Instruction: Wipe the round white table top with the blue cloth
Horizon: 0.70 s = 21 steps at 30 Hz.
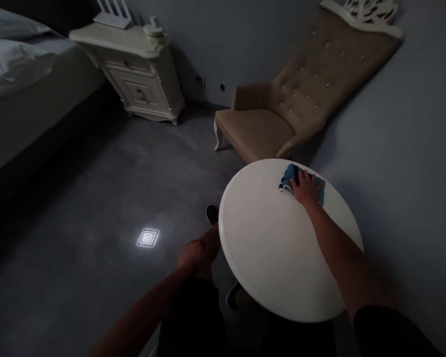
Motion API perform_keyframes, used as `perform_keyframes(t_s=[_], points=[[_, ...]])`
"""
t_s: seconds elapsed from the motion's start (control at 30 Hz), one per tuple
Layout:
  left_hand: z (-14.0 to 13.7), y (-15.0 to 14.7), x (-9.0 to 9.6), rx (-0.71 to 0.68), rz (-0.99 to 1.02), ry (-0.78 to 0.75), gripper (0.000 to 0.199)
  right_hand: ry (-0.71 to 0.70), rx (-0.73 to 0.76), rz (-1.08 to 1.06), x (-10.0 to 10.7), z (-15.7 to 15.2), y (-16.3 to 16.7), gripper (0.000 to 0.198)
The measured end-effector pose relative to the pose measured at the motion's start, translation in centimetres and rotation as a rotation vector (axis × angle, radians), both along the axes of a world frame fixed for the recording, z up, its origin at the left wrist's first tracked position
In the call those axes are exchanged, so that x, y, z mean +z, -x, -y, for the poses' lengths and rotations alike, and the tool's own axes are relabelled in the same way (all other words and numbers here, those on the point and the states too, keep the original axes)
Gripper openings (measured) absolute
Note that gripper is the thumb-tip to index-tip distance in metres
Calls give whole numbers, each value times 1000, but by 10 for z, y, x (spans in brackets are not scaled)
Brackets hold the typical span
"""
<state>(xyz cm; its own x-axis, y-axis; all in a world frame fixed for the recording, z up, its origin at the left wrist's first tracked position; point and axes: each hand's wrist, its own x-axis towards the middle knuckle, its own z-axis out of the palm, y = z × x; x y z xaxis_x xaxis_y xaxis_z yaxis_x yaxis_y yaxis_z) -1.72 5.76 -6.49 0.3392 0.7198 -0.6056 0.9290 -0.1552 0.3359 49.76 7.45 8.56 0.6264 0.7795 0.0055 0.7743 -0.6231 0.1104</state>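
Observation:
My right hand (pixel 306 187) lies palm down on a folded blue cloth (pixel 289 174) with dark bands and a pale edge, its fingers spread. Under the cloth is the far right part of a round white table (pixel 267 238). My left hand (pixel 192 254) is by my bent leg, left of the table and off its top; in the dim light its fingers do not show clearly. Two small dark specks are visible near the table's far edge.
Behind the table stands a tan armchair (pixel 256 130) with a buttoned back. A cream nightstand (pixel 144 84) bearing a white rack (pixel 112 18) and a small lidded pot (pixel 154 32) is beside the bed (pixel 29 109). Light forms a bright square pattern (pixel 147 238) on the grey floor.

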Motion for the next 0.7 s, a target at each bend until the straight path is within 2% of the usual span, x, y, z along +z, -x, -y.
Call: perform_keyframes(t_s=[0.1,0.17,0.23,0.33,0.5,0.7], points=[[-5,0,-4,-31,-15,0,62,-19,-65,0,4,-33,-27,85],[-6,1,-5,-42,-15,-8,63,-50,-77,-20,4,-42,-34,86],[-6,1,-6,-34,-23,-17,61,-58,-69,-37,4,-41,-31,87],[-3,1,-6,-19,-38,-33,58,-45,-47,-36,5,-20,-13,86],[7,-3,4,-65,-35,-62,53,-19,-4,-42,6,56,41,83],[27,-8,23,-154,-35,-124,52,-35,95,-66,-13,201,134,80]])
